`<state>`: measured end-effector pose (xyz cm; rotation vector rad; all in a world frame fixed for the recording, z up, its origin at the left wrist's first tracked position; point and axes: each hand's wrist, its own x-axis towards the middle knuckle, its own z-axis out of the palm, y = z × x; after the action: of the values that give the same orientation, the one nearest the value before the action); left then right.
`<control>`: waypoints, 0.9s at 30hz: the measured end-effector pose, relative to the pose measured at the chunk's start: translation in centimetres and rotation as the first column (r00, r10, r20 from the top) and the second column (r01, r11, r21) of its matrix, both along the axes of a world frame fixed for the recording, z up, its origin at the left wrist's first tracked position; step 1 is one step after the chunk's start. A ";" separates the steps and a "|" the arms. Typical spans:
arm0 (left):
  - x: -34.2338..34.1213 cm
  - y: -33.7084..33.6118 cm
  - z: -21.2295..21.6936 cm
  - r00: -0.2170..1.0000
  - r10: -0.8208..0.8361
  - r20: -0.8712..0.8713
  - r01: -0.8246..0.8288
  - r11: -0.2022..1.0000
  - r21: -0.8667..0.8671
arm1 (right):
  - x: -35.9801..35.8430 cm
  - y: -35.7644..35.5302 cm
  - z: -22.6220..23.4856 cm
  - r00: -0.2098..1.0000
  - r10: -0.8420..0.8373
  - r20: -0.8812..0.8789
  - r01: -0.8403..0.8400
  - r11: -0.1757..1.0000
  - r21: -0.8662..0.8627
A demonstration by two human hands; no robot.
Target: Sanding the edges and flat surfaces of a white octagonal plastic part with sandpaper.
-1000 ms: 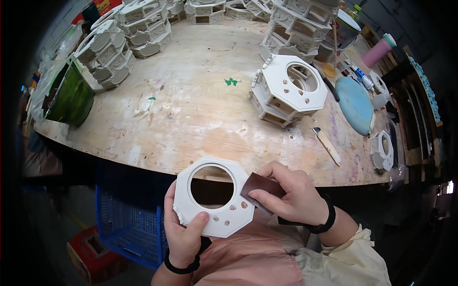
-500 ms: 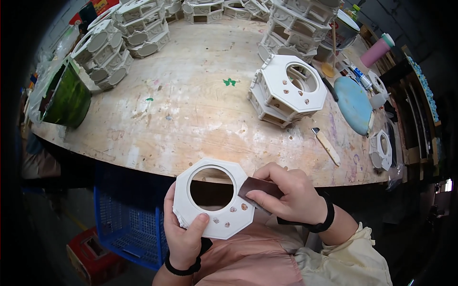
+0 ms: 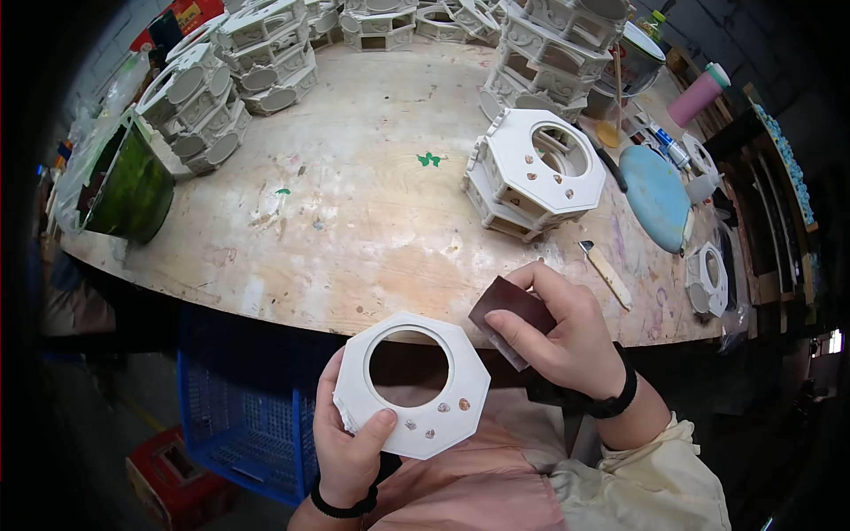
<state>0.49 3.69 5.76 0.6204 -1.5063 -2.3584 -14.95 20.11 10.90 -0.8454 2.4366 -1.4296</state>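
Note:
My left hand grips a white octagonal piece by its lower left side, thumb on the top face. The piece has a large round hole and several small brownish stone-like bits set near one edge. It is held over my lap, just off the table's front edge. In my right hand, pinched between thumb and fingers, is a dark brown sheet of sandpaper. The sandpaper is bent and stands apart from the octagonal piece, up and to its right.
Two similar octagonal pieces are stacked on the wooden table. Taller stacks stand behind. A wooden-handled knife and a blue oval board lie right. A green container stands left; a blue crate sits below.
My right hand has lifted the sandpaper up and away from the octagonal piece's edge. My left hand and the piece have shifted slightly right and down.

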 end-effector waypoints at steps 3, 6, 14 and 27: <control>0.1 -0.2 -0.1 0.999 0.013 -0.051 -0.012 0.999 0.031 | 0.7 -0.1 0.3 0.990 0.143 0.016 -0.142 0.989 -0.041; -0.3 -0.3 0.0 0.998 -0.032 -0.052 0.034 0.999 0.033 | 0.9 -0.4 -0.5 0.973 0.229 0.012 -0.229 0.974 -0.001; -0.2 -0.4 -0.1 0.999 -0.004 -0.049 0.005 1.000 0.023 | 0.0 -1.4 -0.2 0.989 0.149 0.021 -0.149 0.989 0.001; -0.3 -0.6 -0.1 0.996 -0.053 -0.078 0.055 0.998 0.024 | -0.9 -2.0 -0.6 0.958 0.063 -0.281 0.001 0.975 0.221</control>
<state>0.22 3.09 5.67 0.4935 -1.4796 -2.4165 -15.83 18.08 10.31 -1.0976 2.7115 -1.0614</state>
